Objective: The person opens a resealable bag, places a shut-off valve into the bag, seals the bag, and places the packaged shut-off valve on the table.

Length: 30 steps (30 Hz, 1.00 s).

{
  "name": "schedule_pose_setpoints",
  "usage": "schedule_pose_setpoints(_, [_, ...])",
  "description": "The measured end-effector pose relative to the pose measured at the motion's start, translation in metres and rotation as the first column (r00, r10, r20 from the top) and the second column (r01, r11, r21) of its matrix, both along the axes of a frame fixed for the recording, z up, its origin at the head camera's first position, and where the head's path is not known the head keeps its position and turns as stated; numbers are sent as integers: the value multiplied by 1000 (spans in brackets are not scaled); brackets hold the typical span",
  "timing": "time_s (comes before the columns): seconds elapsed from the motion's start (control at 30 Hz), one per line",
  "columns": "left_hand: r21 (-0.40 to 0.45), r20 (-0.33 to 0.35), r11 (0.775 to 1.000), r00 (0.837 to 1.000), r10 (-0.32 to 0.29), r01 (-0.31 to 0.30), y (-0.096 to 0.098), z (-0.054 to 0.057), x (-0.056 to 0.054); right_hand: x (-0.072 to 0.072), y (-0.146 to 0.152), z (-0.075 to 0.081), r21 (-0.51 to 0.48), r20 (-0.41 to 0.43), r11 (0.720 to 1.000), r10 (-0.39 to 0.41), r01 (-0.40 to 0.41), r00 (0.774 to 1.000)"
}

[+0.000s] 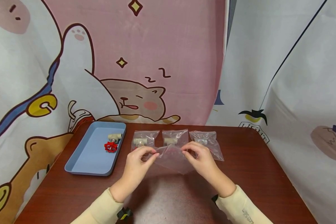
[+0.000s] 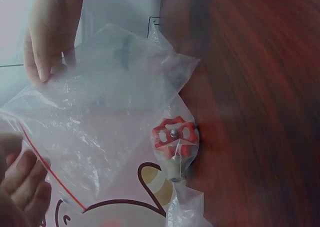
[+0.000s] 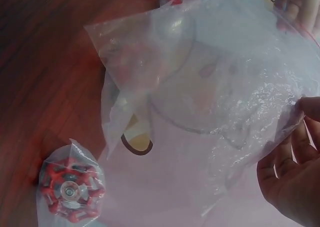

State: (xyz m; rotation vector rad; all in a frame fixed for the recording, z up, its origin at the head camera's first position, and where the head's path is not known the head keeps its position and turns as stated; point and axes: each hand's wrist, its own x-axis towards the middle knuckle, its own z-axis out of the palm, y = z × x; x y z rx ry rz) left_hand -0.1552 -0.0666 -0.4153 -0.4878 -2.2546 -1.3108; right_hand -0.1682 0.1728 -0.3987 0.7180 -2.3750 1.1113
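Observation:
Between both hands hangs a thin clear zip bag (image 1: 175,159) with a red line along its mouth; it looks flat, with nothing inside. My left hand (image 1: 137,163) pinches its left top corner between thumb and fingers. The opposite corner is pinched by my right hand (image 1: 203,161). Behind it lie three clear bags, each holding a valve: a left bagged valve (image 1: 140,142), a middle one (image 1: 170,141) and a right one (image 1: 203,141). A red handwheel (image 2: 174,135) shows through one bag in the left wrist view.
At the left of the brown table (image 1: 249,174) sits a blue-grey tray (image 1: 85,152). One loose valve (image 1: 111,147) with a red handwheel and beige body lies near the tray's right wall. A printed cloth (image 1: 179,46) hangs behind the table's back edge.

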Motion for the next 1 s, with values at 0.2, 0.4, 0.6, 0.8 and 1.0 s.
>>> schedule_pose_setpoints(0.2, [-49, 53, 972, 973, -226, 228, 1, 0, -1, 2, -3, 0, 58, -42, 998, 33, -31, 999])
schedule_pose_setpoints(0.4, [-130, 113, 945, 952, -285, 299, 1, 2, -2, 3, -3, 0, 90, -51, 995, 50, -46, 997])
schedule_pose_setpoints(0.6, [-133, 156, 930, 934, -321, 342, -1, 4, -3, 3, -2, 0, 86, -17, 994, 69, -68, 997])
schedule_pose_setpoints(0.8, [-104, 238, 923, 910, -339, 371, -3, 4, -3, 5, -3, 1, 115, -3, 991, 70, -69, 998])
schedule_pose_setpoints(1.0, [-108, 222, 937, 927, -303, 332, -4, 2, -1, 4, -1, 0, 121, -37, 992, 35, -30, 999])
